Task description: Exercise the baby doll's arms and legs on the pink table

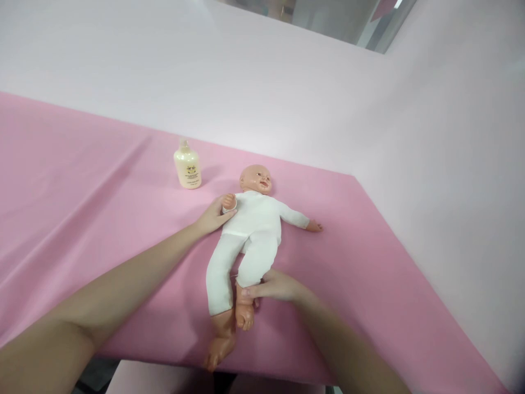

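Observation:
A baby doll (258, 213) in a white suit lies on its back on the pink tablecloth (353, 306), head toward the wall and feet toward me. My left hand (212, 216) is closed around the doll's arm at the left, its thumb across the white cuff below the doll's small fist. Lower down, my right hand (273, 287) grips the doll's lower leg on the right, thumb over the ankle and the other fingers mostly hidden beneath. The doll's other arm stretches out to the right, and its left-side leg lies straight, untouched.
A pale yellow bottle (188, 168) with a printed label stands on the cloth at the upper left of the doll. White walls (287, 109) border the table at the back and right. A window (328, 22) shows at the top.

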A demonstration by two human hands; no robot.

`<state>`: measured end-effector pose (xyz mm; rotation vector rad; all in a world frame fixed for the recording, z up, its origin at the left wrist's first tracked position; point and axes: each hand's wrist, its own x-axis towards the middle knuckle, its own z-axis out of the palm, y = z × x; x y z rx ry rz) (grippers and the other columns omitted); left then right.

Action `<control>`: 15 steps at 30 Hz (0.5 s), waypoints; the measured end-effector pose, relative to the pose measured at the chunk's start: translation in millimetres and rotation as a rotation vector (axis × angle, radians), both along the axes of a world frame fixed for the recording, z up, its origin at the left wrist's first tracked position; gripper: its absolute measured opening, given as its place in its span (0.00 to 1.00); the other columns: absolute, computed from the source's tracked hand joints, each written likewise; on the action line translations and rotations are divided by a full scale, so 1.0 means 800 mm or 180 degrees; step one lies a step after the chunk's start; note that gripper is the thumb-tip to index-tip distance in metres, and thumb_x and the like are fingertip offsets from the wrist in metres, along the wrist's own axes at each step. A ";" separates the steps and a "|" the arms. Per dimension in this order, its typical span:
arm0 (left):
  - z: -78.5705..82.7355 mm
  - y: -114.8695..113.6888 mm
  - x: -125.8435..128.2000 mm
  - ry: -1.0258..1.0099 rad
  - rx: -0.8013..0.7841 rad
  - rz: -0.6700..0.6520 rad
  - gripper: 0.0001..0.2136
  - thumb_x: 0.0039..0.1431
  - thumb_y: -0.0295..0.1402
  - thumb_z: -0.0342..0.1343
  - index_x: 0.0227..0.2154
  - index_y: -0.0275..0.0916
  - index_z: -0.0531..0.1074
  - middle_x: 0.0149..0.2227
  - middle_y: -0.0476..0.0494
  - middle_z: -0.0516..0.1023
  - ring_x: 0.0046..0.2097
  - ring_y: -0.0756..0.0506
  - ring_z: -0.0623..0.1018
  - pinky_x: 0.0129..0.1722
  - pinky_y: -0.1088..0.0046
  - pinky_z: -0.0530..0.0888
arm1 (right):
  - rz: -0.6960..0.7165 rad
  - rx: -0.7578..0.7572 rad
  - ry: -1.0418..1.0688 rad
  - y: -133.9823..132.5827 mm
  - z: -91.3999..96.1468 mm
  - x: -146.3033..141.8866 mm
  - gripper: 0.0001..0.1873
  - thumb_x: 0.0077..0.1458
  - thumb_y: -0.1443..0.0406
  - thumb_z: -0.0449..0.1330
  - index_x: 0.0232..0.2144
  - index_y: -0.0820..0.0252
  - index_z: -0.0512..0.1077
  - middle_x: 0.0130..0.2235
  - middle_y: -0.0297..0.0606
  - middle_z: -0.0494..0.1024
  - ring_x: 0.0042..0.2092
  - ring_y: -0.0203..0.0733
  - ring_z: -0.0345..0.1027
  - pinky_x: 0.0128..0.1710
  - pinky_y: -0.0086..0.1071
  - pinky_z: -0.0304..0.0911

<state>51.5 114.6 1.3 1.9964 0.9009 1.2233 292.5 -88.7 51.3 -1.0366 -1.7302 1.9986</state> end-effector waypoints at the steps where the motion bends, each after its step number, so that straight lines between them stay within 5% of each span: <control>1: -0.001 0.000 0.000 -0.0003 0.0006 0.0012 0.31 0.67 0.71 0.61 0.41 0.44 0.73 0.45 0.38 0.83 0.50 0.34 0.81 0.62 0.47 0.82 | -0.0039 -0.0069 0.0014 0.000 0.001 0.000 0.17 0.64 0.51 0.75 0.38 0.58 0.82 0.35 0.37 0.85 0.37 0.41 0.79 0.37 0.32 0.75; 15: 0.001 -0.001 0.001 0.0019 -0.0017 0.0000 0.31 0.67 0.71 0.60 0.41 0.44 0.73 0.45 0.37 0.82 0.50 0.33 0.81 0.62 0.46 0.82 | -0.0072 -0.0165 -0.0022 -0.002 0.008 -0.002 0.24 0.60 0.45 0.77 0.37 0.59 0.81 0.34 0.37 0.85 0.36 0.41 0.79 0.37 0.33 0.75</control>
